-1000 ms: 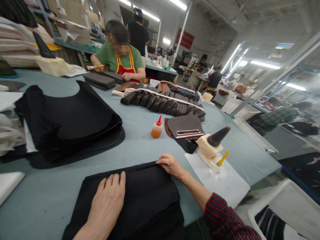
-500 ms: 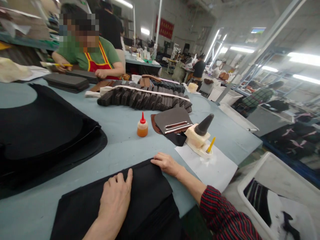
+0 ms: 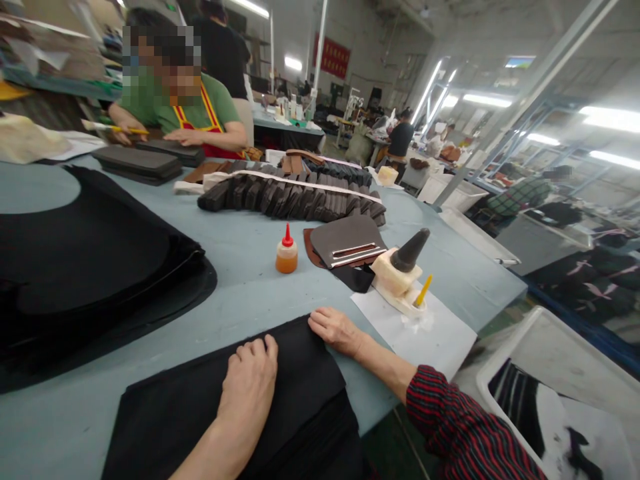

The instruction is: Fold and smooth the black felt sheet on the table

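Note:
A stack of black fabric pieces (image 3: 300, 380) lies at the front of the blue-covered table, its layers showing along the lower right side. My left hand (image 3: 250, 380) rests on top of the stack near the far edge, fingers bent and side by side against the cloth, holding nothing. At the far right corner, my right hand (image 3: 336, 331) has its fingers closed over the fabric's edge; its thumb is hidden. Beyond the stack stands a small glue bottle (image 3: 287, 257) with a red nozzle and amber liquid.
Large black cut pieces (image 3: 100, 260) lie at left. A glue pot with a black cone (image 3: 411, 250) and a yellow-handled brush (image 3: 423, 292) stand on white paper (image 3: 450, 340). Dark strips (image 3: 295, 197) line up farther back. A white bin (image 3: 545, 327) is at right; a co-worker (image 3: 215, 113) sits opposite.
My left hand has slid right along the fabric, and its forefinger, stretched out before, is now bent beside the others. My right hand's fingers have drawn in slightly at the corner.

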`<action>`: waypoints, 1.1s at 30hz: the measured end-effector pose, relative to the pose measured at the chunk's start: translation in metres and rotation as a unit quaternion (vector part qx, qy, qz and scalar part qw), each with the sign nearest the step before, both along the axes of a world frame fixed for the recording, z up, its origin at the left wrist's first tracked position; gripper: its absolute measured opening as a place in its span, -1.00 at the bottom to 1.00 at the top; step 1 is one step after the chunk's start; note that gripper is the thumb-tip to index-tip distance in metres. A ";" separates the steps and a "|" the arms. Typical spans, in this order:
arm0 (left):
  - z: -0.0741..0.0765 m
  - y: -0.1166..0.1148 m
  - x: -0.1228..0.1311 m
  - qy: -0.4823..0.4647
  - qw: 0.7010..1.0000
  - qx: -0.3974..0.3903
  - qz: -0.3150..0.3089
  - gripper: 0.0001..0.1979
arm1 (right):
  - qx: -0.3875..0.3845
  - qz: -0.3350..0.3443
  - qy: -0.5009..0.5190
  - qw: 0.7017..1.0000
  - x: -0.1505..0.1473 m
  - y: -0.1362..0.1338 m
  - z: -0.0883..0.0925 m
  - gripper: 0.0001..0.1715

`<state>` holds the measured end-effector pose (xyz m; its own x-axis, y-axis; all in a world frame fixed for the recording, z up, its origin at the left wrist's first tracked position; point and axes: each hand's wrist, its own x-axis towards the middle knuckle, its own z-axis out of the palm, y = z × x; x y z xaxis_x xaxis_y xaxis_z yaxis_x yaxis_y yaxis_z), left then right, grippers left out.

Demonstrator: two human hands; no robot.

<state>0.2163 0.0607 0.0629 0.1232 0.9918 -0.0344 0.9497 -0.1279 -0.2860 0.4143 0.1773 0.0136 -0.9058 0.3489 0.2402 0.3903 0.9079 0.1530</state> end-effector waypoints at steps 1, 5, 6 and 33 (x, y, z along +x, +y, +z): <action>-0.001 -0.001 -0.001 -0.006 1.000 0.000 0.006 -0.48 | -0.004 -0.002 0.002 1.000 0.002 0.000 0.000 -0.76; -0.001 0.001 0.007 -0.040 0.999 -0.009 0.023 -0.38 | -0.009 -0.042 0.009 0.999 0.015 0.003 0.008 -0.75; -0.001 0.003 0.010 -0.052 0.998 -0.011 0.028 -0.38 | -0.006 -0.069 0.019 0.997 0.016 0.004 0.011 -0.74; 0.014 0.002 -0.099 -0.270 0.953 -0.131 -0.035 -0.68 | -0.217 -0.181 0.280 0.918 0.017 -0.036 0.025 -0.71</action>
<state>0.1174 0.0627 0.0769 0.2582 0.9464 -0.1939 0.9362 -0.1956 0.2920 0.4310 0.1410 0.0390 -0.4889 0.7751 0.4003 0.5853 0.6317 -0.5083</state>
